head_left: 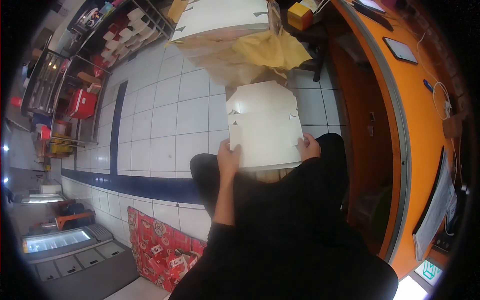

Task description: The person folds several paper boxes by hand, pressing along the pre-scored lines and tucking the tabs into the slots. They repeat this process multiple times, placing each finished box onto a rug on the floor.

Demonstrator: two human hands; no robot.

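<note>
A white die-cut cardboard sheet (265,125) with small notches along its sides lies flat above my lap. My left hand (228,156) grips its near left edge, thumb on top. At the near right edge my right hand (309,148) holds the same sheet, also with the thumb on top. The fingers under the cardboard are hidden. Beyond it, more white cut sheets (225,17) lie stacked on crumpled brown and yellow paper (265,50).
To my right runs an orange counter (425,125) with a phone (400,50) on it. A yellow box (300,16) stands ahead. Metal shelves and a red cooler box (83,104) are at the left. A red patterned cloth (155,250) is at the lower left, over white floor tiles (150,127).
</note>
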